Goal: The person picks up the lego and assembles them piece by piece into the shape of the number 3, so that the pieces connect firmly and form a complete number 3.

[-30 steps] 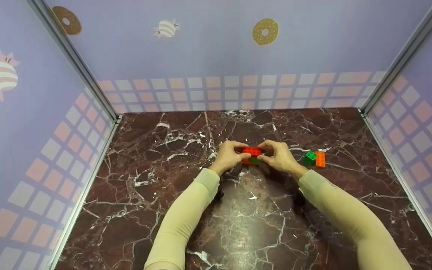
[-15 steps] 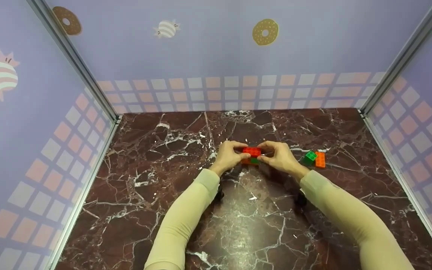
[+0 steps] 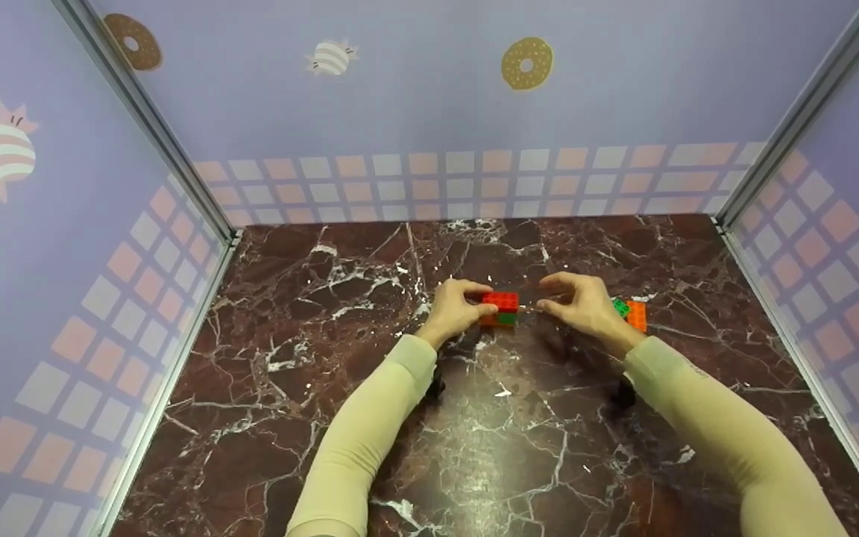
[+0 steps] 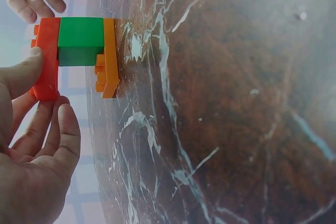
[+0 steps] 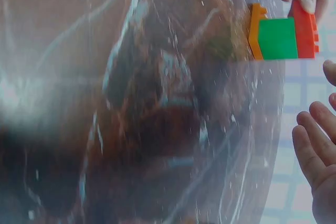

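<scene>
A small stack of toy building bricks stands on the marbled tabletop: a flat orange brick (image 4: 109, 59) at the bottom, a taller green brick (image 4: 81, 38) on one end of it, and a red brick (image 3: 501, 300) across the top. My left hand (image 3: 455, 309) pinches the left end of the red brick between thumb and fingers. The red brick overhangs the green one on that side. To the right of the stack, my right hand (image 3: 580, 302) hovers apart from it, thumb and fingers spread with nothing between them.
Right of my right hand lie a loose green brick (image 3: 621, 307) and a loose orange brick (image 3: 637, 316), partly hidden by that hand. Patterned panels (image 3: 429, 112) wall in the tabletop (image 3: 310, 298) at the back and both sides.
My right hand has let go of the red brick and moved right, toward the loose bricks. The left hand and the stack have stayed in place.
</scene>
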A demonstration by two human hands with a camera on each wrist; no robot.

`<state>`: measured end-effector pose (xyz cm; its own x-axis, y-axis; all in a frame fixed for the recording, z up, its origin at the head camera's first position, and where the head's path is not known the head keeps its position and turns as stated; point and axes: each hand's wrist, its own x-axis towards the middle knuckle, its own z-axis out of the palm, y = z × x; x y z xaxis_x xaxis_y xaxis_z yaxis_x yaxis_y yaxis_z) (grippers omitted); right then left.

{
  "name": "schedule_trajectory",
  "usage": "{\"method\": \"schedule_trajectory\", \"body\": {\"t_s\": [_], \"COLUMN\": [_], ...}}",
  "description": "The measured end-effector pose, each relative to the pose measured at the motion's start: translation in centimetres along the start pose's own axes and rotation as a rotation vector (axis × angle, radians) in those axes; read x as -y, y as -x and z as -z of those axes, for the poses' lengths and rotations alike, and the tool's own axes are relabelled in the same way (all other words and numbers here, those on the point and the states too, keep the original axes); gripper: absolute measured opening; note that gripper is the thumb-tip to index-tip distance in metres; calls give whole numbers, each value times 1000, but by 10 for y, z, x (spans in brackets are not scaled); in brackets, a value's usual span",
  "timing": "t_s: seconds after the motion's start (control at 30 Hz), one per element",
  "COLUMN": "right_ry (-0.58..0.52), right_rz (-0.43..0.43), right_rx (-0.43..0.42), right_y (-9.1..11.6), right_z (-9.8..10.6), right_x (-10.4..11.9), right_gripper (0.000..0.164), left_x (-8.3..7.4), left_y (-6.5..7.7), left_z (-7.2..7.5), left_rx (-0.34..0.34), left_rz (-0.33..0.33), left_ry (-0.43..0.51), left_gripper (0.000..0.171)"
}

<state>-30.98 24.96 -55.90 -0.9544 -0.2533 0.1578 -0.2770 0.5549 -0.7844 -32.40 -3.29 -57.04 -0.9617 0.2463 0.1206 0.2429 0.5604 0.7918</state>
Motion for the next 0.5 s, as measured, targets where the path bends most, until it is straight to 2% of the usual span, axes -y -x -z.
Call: {"method": "schedule_trajectory", "body": {"t_s": [0.1, 0.3, 0.5], "right_ry": [4, -2, 31], "right_rz": [-18, 0, -33], "right_rx": [-27, -88, -105], "right_y": [0, 0, 5], "right_z": [9, 26, 40], "right_x": [-3, -10, -19], "right_gripper": [43, 41, 44], "left_x": [0, 0, 0], "left_y": [0, 0, -1], "left_z": [0, 1, 0], "left_rx": [-1, 5, 16], "left_rz": [5, 13, 18], "left_ry": [-7, -22, -28], "left_gripper": [38, 38, 38]}}
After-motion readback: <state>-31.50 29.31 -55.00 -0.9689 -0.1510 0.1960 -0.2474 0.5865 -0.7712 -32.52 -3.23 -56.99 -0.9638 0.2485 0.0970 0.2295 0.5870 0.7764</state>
